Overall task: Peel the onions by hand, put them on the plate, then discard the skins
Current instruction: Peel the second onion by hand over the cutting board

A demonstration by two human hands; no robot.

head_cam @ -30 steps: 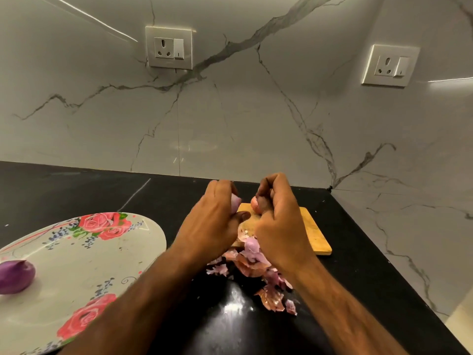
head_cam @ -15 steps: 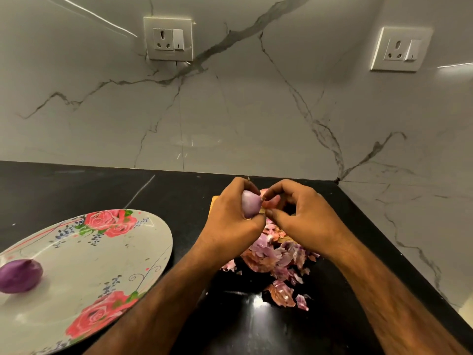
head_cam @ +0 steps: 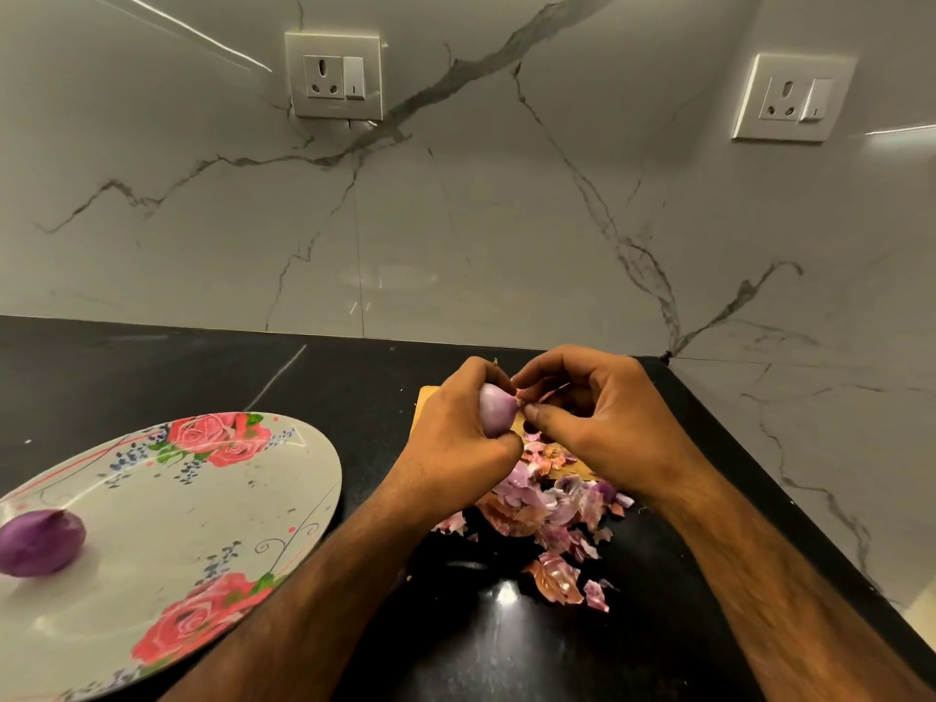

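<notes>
Left hand (head_cam: pixel 456 438): at 5 o'clock of the view; fingers curled round the onion (head_cam: pixel 495 411) and gripped it from the left.
Right hand (head_cam: pixel 602 423): just at 3 o'clock of the left hand; thumb and forefinger pinched at the onion's pointed end, the other fingers curled narrow.
Onion: held above the cutting board (head_cam: pixel 426 401), between both hands; only its pale purple right face showed.
Hidden: I could not tell whether the right fingertips held loose skin or the onion itself. A pink scrap showed inside the curled right fingers, its full shape covered.
Cutting board: largely under my hands and the skins (head_cam: pixel 549 509); one pale corner showed at 9 o'clock of the left hand.
Skins: heaped at 6 o'clock of the hands, spilling off the board onto the counter (head_cam: pixel 152 377); small scraps lay apart toward 5 o'clock.
Plate (head_cam: pixel 202 499): at 8 o'clock of the view, cut off by the left and bottom frame edges.
Peeled onion (head_cam: pixel 40 549): on the plate near the left frame edge, partly cut off.
Edges: the counter's back edge met the marble wall (head_cam: pixel 456 220) at 12 o'clock of the hands; its right edge ran close beside my right forearm.
Open room: dark counter showed between the plate rim and my left forearm, and from 9 to 11 o'clock behind the plate.
</notes>
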